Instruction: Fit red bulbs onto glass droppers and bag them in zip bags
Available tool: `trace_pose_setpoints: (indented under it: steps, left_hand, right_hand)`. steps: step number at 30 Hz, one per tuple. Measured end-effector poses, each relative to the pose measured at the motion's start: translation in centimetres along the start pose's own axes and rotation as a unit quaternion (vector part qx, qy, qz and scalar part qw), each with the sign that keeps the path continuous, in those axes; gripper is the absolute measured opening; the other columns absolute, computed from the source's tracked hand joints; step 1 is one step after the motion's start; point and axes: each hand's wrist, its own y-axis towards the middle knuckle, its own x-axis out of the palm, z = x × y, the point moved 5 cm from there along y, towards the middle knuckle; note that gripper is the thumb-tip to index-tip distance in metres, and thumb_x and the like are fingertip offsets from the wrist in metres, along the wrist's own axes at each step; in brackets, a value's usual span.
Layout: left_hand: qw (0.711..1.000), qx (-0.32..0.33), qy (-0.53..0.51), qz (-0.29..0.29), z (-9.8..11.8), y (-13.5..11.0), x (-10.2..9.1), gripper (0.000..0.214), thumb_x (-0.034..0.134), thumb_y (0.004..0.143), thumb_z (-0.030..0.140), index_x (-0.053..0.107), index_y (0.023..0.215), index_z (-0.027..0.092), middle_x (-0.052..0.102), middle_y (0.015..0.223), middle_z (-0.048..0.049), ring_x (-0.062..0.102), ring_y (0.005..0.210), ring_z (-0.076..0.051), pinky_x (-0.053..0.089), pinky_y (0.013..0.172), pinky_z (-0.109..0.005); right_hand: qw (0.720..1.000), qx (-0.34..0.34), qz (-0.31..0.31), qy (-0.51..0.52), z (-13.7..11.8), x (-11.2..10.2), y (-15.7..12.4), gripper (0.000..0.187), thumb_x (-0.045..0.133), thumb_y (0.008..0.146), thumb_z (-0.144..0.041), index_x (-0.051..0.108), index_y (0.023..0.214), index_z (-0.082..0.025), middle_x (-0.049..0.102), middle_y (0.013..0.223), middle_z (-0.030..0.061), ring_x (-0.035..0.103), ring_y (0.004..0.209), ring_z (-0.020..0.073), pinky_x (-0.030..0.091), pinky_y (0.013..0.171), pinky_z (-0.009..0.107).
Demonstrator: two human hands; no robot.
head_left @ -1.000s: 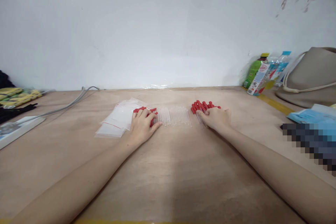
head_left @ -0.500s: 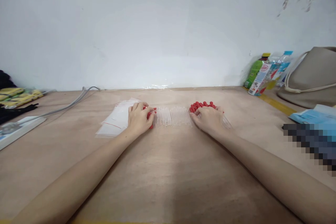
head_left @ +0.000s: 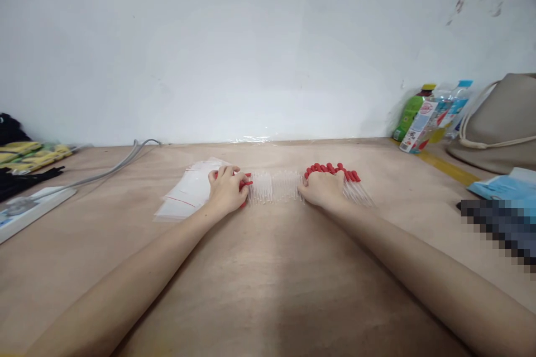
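Note:
My left hand (head_left: 228, 191) is bent over a small heap of red rubber bulbs (head_left: 245, 183), its fingers curled around some of them; the palm hides most of the heap. A row of thin clear glass tubes (head_left: 276, 187) lies side by side between my hands. At the right end of that row, my right hand (head_left: 323, 188) has its thumb and fingers closed down on the tubes; how many they grip is hidden. Behind and right of it lie several droppers (head_left: 354, 175), clear tubes with red bulbs on their far ends, partly covered by the hand.
Clear zip bags (head_left: 188, 189) are fanned out left of my left hand. A power strip (head_left: 39, 209) with a grey cable lies at the left, near yellow and black gloves (head_left: 36, 156). Drink bottles (head_left: 422, 117), a beige bag (head_left: 498, 122) and a blue packet (head_left: 502, 189) are at the right.
My right hand has shifted left off the droppers to the end of the tube row, uncovering more droppers. My left hand stays at the red bulbs, its fingers moved slightly.

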Motion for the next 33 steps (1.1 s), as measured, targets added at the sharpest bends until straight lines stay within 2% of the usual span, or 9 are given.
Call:
trace_pose_setpoints:
  steps: [4, 9, 11, 14, 17, 19, 22, 26, 33]
  left_hand:
    - [0.999, -0.015, -0.04, 0.028, 0.2, 0.2, -0.6, 0.01, 0.054, 0.075, 0.026, 0.06, 0.079, 0.02, 0.059, 0.095, -0.0054, 0.048, 0.097, -0.025, 0.024, 0.087, -0.047]
    - [0.985, -0.057, -0.133, 0.097, 0.2, 0.4, -1.7, 0.01, 0.056, 0.076, 0.029, 0.057, 0.081, 0.02, 0.06, 0.087, -0.0036, 0.052, 0.09, -0.022, 0.032, 0.085, -0.044]
    - [0.973, -0.031, -0.178, 0.144, 0.8, 0.1, -2.2, 0.009, 0.056, 0.077, 0.026, 0.054, 0.082, 0.019, 0.059, 0.09, -0.0046, 0.053, 0.089, -0.021, 0.036, 0.083, -0.04]
    - [0.952, 0.078, -0.234, 0.183, 2.6, -0.9, -2.7, 0.007, 0.053, 0.079, 0.02, 0.051, 0.085, 0.017, 0.058, 0.095, -0.0064, 0.053, 0.093, -0.019, 0.041, 0.082, -0.034]
    - [0.939, 0.204, -0.242, 0.132, 5.1, -2.3, -2.1, 0.007, 0.049, 0.083, 0.017, 0.051, 0.089, 0.017, 0.059, 0.091, -0.0059, 0.054, 0.091, -0.017, 0.042, 0.082, -0.032]
    - [0.938, 0.246, -0.232, 0.077, 6.2, -3.0, -1.3, 0.009, 0.047, 0.084, 0.017, 0.052, 0.092, 0.016, 0.06, 0.087, -0.0056, 0.055, 0.087, -0.017, 0.044, 0.079, -0.032]
    - [0.942, 0.229, -0.243, 0.041, 6.6, -3.2, -0.5, 0.012, 0.048, 0.085, 0.021, 0.054, 0.094, 0.016, 0.061, 0.087, -0.0056, 0.055, 0.084, -0.017, 0.045, 0.075, -0.031]
    - [0.943, 0.211, -0.255, 0.044, 6.3, -2.9, -0.3, 0.014, 0.052, 0.084, 0.025, 0.059, 0.093, 0.017, 0.061, 0.085, -0.0045, 0.055, 0.082, -0.016, 0.044, 0.074, -0.03]
    - [0.949, 0.203, -0.239, 0.038, 6.3, -2.8, -0.6, 0.016, 0.051, 0.085, 0.028, 0.061, 0.089, 0.017, 0.061, 0.081, -0.0045, 0.053, 0.08, -0.017, 0.042, 0.074, -0.032]
  right_hand:
    - [0.999, 0.026, -0.041, 0.015, 0.1, 0.3, 0.2, 0.027, 0.043, 0.072, -0.032, 0.064, 0.068, -0.015, 0.061, 0.064, 0.0085, 0.055, 0.066, 0.0231, 0.026, 0.072, 0.04]
    - [0.999, 0.03, -0.037, 0.024, 0.0, 0.2, -0.1, 0.032, 0.039, 0.076, -0.033, 0.064, 0.07, -0.015, 0.062, 0.066, 0.0091, 0.056, 0.068, 0.0232, 0.026, 0.072, 0.04]
    - [0.999, 0.026, -0.034, 0.027, -0.1, -0.1, -0.4, 0.032, 0.038, 0.078, -0.033, 0.063, 0.069, -0.016, 0.062, 0.066, 0.0092, 0.056, 0.069, 0.0232, 0.027, 0.072, 0.04]
    - [0.998, 0.007, -0.019, 0.052, -0.1, -0.8, -0.8, 0.031, 0.037, 0.08, -0.03, 0.061, 0.067, -0.015, 0.062, 0.068, 0.0104, 0.056, 0.072, 0.0228, 0.03, 0.068, 0.035]
    - [0.99, -0.022, 0.027, 0.133, 0.4, -1.4, -1.5, 0.026, 0.035, 0.083, -0.026, 0.056, 0.073, -0.014, 0.062, 0.075, 0.0118, 0.055, 0.068, 0.0202, 0.032, 0.059, 0.03]
    - [0.975, -0.064, 0.059, 0.202, 0.8, -1.3, -2.1, 0.019, 0.036, 0.085, -0.023, 0.052, 0.082, -0.014, 0.061, 0.079, 0.0108, 0.055, 0.066, 0.0184, 0.033, 0.056, 0.028]
    - [0.945, -0.167, 0.111, 0.259, 1.3, -0.7, -3.3, 0.016, 0.037, 0.085, -0.02, 0.048, 0.094, -0.015, 0.062, 0.083, 0.0087, 0.057, 0.07, 0.0183, 0.038, 0.06, 0.028]
    - [0.911, -0.279, 0.182, 0.243, 1.3, -0.2, -5.0, 0.022, 0.036, 0.086, -0.019, 0.051, 0.102, -0.015, 0.063, 0.092, 0.0106, 0.057, 0.082, 0.0202, 0.039, 0.072, 0.033]
    - [0.884, -0.338, 0.213, 0.243, -0.2, -0.9, -6.8, 0.017, 0.043, 0.086, -0.019, 0.058, 0.092, -0.017, 0.064, 0.078, 0.0044, 0.054, 0.068, 0.0141, 0.034, 0.068, 0.03]
